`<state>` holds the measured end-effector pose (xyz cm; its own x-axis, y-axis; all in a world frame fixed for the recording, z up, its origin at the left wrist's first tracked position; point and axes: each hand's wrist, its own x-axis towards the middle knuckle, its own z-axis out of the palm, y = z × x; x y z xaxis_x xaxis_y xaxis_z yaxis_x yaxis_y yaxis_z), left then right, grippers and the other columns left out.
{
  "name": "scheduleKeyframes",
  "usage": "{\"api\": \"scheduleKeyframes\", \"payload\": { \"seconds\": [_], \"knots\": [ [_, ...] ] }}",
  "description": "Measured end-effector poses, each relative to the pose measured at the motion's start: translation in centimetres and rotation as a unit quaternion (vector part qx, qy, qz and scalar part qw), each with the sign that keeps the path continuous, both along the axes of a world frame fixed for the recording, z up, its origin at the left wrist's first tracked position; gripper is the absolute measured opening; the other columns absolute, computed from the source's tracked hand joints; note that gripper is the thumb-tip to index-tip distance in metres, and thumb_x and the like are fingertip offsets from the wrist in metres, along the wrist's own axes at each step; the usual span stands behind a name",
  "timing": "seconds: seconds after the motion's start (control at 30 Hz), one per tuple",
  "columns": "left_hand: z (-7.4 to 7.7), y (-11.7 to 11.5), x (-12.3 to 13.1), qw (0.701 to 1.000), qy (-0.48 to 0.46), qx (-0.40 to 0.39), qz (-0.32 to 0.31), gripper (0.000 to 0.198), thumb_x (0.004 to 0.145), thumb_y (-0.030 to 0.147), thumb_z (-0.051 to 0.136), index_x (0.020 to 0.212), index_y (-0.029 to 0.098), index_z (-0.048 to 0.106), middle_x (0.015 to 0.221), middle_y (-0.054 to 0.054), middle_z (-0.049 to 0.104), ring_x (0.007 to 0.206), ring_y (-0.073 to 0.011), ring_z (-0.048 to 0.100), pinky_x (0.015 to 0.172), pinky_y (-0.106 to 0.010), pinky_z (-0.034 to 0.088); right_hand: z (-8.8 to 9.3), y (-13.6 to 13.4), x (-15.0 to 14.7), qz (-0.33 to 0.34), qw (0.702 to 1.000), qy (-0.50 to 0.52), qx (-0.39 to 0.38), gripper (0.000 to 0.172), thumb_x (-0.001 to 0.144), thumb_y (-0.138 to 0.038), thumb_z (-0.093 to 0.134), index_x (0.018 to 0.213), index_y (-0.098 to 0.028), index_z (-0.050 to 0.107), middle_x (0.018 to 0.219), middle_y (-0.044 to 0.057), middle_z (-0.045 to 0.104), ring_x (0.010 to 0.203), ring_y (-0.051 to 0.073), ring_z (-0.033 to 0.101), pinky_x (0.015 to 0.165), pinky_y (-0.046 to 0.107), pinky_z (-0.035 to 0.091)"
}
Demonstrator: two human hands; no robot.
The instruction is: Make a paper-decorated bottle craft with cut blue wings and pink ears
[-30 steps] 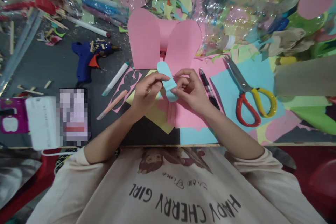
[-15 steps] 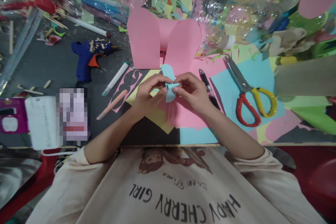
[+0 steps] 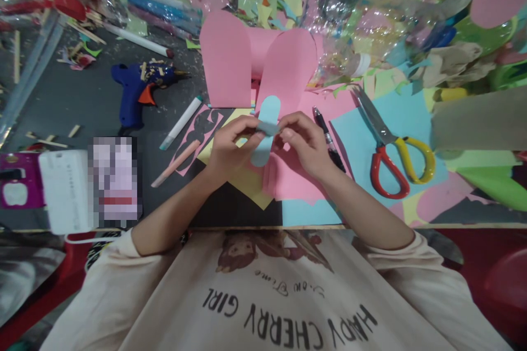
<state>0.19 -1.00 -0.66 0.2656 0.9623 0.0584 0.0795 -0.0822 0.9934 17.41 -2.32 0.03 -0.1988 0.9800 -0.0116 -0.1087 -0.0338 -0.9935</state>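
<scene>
A light blue paper piece (image 3: 270, 108) with two rounded ends is held above the pink paper, a darker folded band across its middle. My left hand (image 3: 231, 145) pinches the left end of that band between thumb and fingers. On the other side, my right hand (image 3: 307, 145) has its fingers bent together at the band's right end. Just beyond stand two pink paper shapes with rounded tops (image 3: 225, 60), in front of a pink paper roll (image 3: 263, 49). Under the hands lie pink and yellow paper sheets (image 3: 256, 189).
Scissors (image 3: 383, 137) lie on blue paper at right, beside a black pen (image 3: 328, 137). To the left are a blue glue gun (image 3: 134, 90), markers (image 3: 181, 123), a phone (image 3: 119, 181) and a white power bank (image 3: 65, 192). Plastic bottles (image 3: 341, 60) and paper scraps crowd the back.
The blue paper piece has turned in my fingers, so its band looks darker and both rounded ends show more fully. My right thumb and fingers have shifted slightly to the right.
</scene>
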Motion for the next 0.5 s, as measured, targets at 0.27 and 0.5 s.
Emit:
{"api": "scheduleKeyframes", "payload": {
  "seconds": [0.27,0.5],
  "knots": [
    [-0.38,-0.2,0.51,0.997,-0.033,-0.063,0.024,0.036,0.073,0.041,0.075,0.094,0.023,0.052,0.079,0.002,0.065,0.074,-0.0119,0.065,0.068,-0.024,0.051,-0.57,-0.08,-0.1,-0.002,0.999,-0.031,-0.04,0.049,0.071,-0.061,0.074,0.091,-0.024,0.05,0.068,-0.008,0.048,0.058,0.007,0.047,0.054,0.023,0.037],
    [0.04,-0.1,0.34,0.998,0.009,-0.052,-0.043,0.037,0.077,0.052,0.07,0.09,0.021,0.053,0.078,0.001,0.062,0.069,-0.0112,0.059,0.062,-0.022,0.045,-0.61,-0.2,0.18,-0.023,0.997,-0.069,-0.017,0.041,0.08,-0.06,0.066,0.074,-0.021,0.057,0.062,-0.006,0.046,0.057,0.009,0.042,0.055,0.026,0.036]
  ]
}}
